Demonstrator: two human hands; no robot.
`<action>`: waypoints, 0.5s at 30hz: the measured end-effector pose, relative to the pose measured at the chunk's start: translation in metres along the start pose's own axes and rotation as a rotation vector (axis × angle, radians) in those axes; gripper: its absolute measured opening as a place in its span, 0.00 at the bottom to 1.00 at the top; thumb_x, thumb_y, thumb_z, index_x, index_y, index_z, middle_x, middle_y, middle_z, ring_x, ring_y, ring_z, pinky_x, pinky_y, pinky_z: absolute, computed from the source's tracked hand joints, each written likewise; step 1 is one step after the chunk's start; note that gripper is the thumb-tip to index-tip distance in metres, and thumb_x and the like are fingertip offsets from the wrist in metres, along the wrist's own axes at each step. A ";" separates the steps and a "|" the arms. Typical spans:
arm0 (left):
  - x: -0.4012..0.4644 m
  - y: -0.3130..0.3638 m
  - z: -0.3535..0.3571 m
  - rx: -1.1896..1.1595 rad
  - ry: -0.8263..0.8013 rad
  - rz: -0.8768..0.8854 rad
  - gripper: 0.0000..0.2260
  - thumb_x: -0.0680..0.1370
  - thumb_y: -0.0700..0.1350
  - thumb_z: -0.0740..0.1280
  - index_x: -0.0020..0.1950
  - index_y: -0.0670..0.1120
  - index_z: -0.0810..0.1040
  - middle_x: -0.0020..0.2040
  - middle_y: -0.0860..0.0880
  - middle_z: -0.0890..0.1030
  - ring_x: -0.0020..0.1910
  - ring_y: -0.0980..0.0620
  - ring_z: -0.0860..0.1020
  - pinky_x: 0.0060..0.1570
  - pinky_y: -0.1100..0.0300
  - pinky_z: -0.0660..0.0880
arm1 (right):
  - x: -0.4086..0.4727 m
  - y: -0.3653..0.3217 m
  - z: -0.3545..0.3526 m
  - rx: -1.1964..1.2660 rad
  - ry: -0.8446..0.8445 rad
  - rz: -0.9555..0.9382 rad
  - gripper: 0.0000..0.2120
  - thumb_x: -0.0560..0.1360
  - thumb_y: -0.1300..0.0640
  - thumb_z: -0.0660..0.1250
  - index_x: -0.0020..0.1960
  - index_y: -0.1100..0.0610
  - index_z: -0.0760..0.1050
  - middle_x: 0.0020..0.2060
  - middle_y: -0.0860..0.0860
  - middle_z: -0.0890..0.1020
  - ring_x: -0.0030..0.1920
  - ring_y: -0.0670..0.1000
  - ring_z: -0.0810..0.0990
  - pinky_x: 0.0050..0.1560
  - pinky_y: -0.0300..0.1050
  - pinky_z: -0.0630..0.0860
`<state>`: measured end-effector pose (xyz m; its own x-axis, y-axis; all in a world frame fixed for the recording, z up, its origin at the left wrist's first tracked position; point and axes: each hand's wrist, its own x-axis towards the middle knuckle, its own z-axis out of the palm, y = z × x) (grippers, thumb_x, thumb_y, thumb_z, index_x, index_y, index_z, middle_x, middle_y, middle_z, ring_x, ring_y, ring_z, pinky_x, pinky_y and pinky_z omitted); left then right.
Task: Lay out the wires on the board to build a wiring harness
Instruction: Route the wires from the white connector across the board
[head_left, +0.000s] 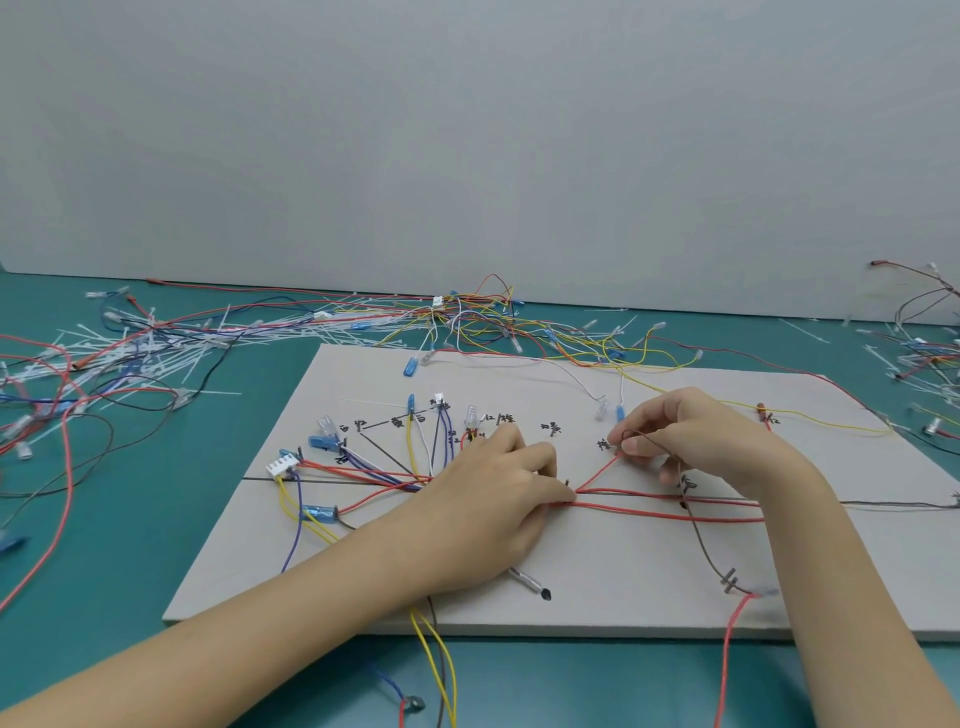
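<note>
head view: both hands (493, 499) pin red wires (675, 506) mid-board (597, 587), edges free.

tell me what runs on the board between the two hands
Head view: red wires span from the left hand to the right hand across the board.
</note>
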<state>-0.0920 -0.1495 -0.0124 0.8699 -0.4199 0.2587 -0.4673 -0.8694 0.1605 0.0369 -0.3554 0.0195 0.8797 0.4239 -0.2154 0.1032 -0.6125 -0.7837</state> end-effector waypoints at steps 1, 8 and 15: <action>0.000 0.000 0.000 -0.001 -0.001 0.000 0.16 0.81 0.45 0.58 0.67 0.53 0.76 0.55 0.53 0.74 0.51 0.49 0.65 0.54 0.50 0.69 | 0.000 0.000 0.000 -0.003 -0.009 0.007 0.07 0.75 0.68 0.68 0.46 0.60 0.84 0.42 0.63 0.82 0.39 0.51 0.75 0.29 0.39 0.74; -0.001 -0.001 0.002 -0.012 0.008 0.006 0.16 0.81 0.44 0.58 0.66 0.53 0.76 0.55 0.53 0.74 0.51 0.49 0.66 0.52 0.49 0.69 | -0.001 -0.001 0.002 0.024 -0.025 0.017 0.09 0.75 0.70 0.67 0.46 0.60 0.84 0.34 0.54 0.80 0.34 0.48 0.75 0.29 0.37 0.75; -0.002 -0.003 0.002 -0.046 0.019 0.007 0.16 0.81 0.44 0.59 0.66 0.52 0.77 0.54 0.53 0.74 0.50 0.49 0.66 0.52 0.49 0.69 | -0.002 -0.001 -0.001 0.007 0.012 0.035 0.05 0.74 0.68 0.69 0.46 0.62 0.83 0.32 0.53 0.81 0.30 0.46 0.77 0.26 0.39 0.71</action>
<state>-0.0919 -0.1469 -0.0156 0.8635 -0.4206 0.2783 -0.4808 -0.8532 0.2021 0.0351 -0.3560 0.0214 0.8882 0.3943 -0.2359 0.0691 -0.6221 -0.7799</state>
